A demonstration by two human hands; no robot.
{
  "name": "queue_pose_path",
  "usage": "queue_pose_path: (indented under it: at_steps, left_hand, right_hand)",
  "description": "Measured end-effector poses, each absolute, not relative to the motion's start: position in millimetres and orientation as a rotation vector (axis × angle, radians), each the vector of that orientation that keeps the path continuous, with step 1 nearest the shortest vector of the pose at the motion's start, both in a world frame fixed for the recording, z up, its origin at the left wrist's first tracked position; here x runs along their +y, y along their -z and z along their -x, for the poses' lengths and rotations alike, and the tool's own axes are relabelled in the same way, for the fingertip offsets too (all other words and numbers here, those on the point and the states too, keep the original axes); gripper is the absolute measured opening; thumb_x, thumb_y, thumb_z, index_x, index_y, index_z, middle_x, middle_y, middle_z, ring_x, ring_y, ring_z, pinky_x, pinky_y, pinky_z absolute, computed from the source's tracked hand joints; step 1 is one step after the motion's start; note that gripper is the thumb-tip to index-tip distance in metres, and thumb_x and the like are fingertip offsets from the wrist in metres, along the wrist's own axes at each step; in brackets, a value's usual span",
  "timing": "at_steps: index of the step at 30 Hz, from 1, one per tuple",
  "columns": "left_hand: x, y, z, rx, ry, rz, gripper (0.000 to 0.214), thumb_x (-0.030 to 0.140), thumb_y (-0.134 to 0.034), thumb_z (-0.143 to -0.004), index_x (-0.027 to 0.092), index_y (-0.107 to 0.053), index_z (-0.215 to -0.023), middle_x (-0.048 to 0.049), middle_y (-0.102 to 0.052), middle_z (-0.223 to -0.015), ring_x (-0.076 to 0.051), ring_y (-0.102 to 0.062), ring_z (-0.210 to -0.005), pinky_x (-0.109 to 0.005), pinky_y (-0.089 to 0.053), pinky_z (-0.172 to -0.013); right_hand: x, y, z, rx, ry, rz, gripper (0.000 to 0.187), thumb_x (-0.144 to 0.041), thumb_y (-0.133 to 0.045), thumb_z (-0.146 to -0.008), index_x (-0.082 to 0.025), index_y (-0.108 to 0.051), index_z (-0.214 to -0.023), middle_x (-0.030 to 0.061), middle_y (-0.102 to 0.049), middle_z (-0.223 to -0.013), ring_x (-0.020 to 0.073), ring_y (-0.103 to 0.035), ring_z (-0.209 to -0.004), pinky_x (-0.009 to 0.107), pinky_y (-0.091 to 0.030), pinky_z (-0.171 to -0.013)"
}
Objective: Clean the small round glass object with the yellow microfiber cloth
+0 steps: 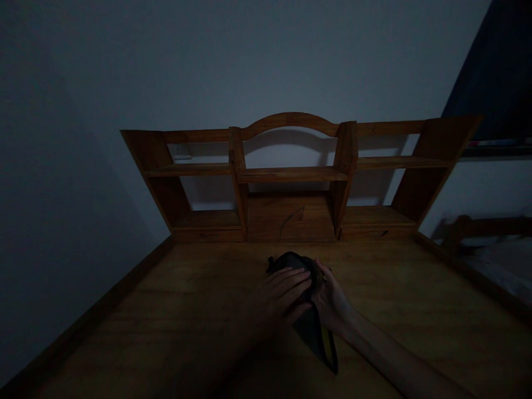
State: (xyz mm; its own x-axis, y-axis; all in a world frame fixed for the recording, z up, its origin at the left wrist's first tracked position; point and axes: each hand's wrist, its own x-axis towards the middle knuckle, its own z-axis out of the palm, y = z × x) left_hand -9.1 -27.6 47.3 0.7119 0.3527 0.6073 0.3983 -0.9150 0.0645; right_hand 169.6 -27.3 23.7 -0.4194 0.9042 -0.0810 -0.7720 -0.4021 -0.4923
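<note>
A dark grey fabric item with black edging (308, 328) is between my hands, over the desk top. It looks soft and pouch-like, but dim light hides its exact kind. One black-edged corner hangs down toward me, with a yellowish strip or gap beside the edging. My left hand (285, 288) lies across its upper left part, fingers close together and thumb below, gripping the cloth. On the other side, my right hand (332, 305) holds the item's right edge, thumb uppermost; most of its fingers are hidden behind the fabric.
A wooden desk (399, 299) spreads beneath my hands. Along its back stands a wooden shelf unit (293, 174) with several compartments and low drawers. Behind the left shelf is a wall socket (182, 151). Right of the desk, a wooden frame (490, 226) stands beside pale bedding (505, 266).
</note>
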Motion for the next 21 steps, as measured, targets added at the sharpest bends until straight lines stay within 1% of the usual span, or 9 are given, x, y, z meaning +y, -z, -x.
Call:
queue_pose_path:
  at_steps: [1,3,5,7,11,14,18,21]
  left_hand:
    - [-30,-47,11,-0.648,1.06,2.875,0.045,0.031,-0.047,-0.092,0.016,-0.041,-0.134,-0.0085,-0.047,-0.138,-0.02,-0.038,-0.132,-0.04,-0.036,-0.11]
    - [-33,-44,12,-0.769,1.249,2.905,0.039,0.028,-0.046,-0.093,0.017,-0.044,-0.13,-0.0095,-0.052,-0.132,-0.02,-0.045,-0.126,-0.04,-0.042,-0.105]
    - [-34,-38,11,-0.948,1.441,2.845,0.028,0.022,-0.045,-0.094,0.019,-0.049,-0.121,-0.0072,-0.059,-0.122,-0.017,-0.054,-0.116,-0.035,-0.048,-0.098]
    - [-31,-31,9,-1.013,1.552,2.765,0.02,0.02,-0.047,-0.093,0.021,-0.055,-0.112,-0.0051,-0.063,-0.112,-0.015,-0.06,-0.106,-0.031,-0.052,-0.092]
    - [-26,-21,6,-0.954,1.603,2.746,0.017,0.021,-0.049,-0.093,0.019,-0.059,-0.107,-0.0064,-0.062,-0.107,-0.015,-0.061,-0.1,-0.029,-0.055,-0.086]
    - [-24,-19,6,-0.96,1.608,2.756,0.017,0.021,-0.048,-0.093,0.019,-0.06,-0.106,-0.0059,-0.061,-0.106,-0.014,-0.061,-0.098,-0.026,-0.056,-0.084]
    - [-24,-19,7,-0.98,1.604,2.772,0.018,0.02,-0.05,-0.093,0.02,-0.06,-0.108,-0.0063,-0.06,-0.107,-0.014,-0.061,-0.097,-0.028,-0.055,-0.085]
    - [-24,-20,6,-0.95,1.661,2.765,0.018,0.017,-0.05,-0.092,0.02,-0.059,-0.107,-0.0061,-0.059,-0.106,-0.014,-0.061,-0.096,-0.026,-0.055,-0.082]
  right_hand:
    - [-28,-23,-170,-0.476,-1.98,0.411,0.03,-0.045,-0.053,-0.089,-0.021,-0.067,-0.101,0.002,-0.07,-0.09,0.0172,-0.064,-0.077,0.03,-0.048,-0.076]
    - [-28,-21,-170,-0.503,-2.027,0.43,0.034,-0.048,-0.051,-0.089,-0.022,-0.066,-0.103,0.0031,-0.07,-0.09,0.0178,-0.064,-0.073,0.031,-0.048,-0.072]
    - [-28,-17,-171,-0.529,-2.088,0.458,0.042,-0.054,-0.048,-0.088,-0.02,-0.066,-0.105,0.0052,-0.07,-0.088,0.0194,-0.064,-0.073,0.032,-0.048,-0.069]
    - [-27,-14,-171,-0.54,-2.108,0.477,0.046,-0.057,-0.048,-0.087,-0.019,-0.066,-0.106,0.0062,-0.07,-0.086,0.0203,-0.065,-0.074,0.032,-0.048,-0.068]
    - [-28,-15,-172,-0.523,-2.093,0.451,0.043,-0.055,-0.048,-0.088,-0.019,-0.066,-0.103,0.006,-0.071,-0.086,0.0209,-0.066,-0.08,0.032,-0.048,-0.071]
    - [-28,-18,-172,-0.514,-2.084,0.395,0.041,-0.051,-0.047,-0.09,-0.019,-0.066,-0.105,0.0063,-0.071,-0.089,0.0211,-0.066,-0.084,0.034,-0.048,-0.078]
    - [-26,-17,-172,-0.503,-2.094,0.361,0.042,-0.051,-0.045,-0.091,-0.019,-0.066,-0.107,0.0064,-0.071,-0.09,0.0213,-0.066,-0.085,0.036,-0.048,-0.083]
    - [-24,-15,-172,-0.518,-2.083,0.366,0.042,-0.051,-0.044,-0.091,-0.019,-0.066,-0.107,0.0062,-0.071,-0.091,0.0212,-0.066,-0.086,0.036,-0.047,-0.085]
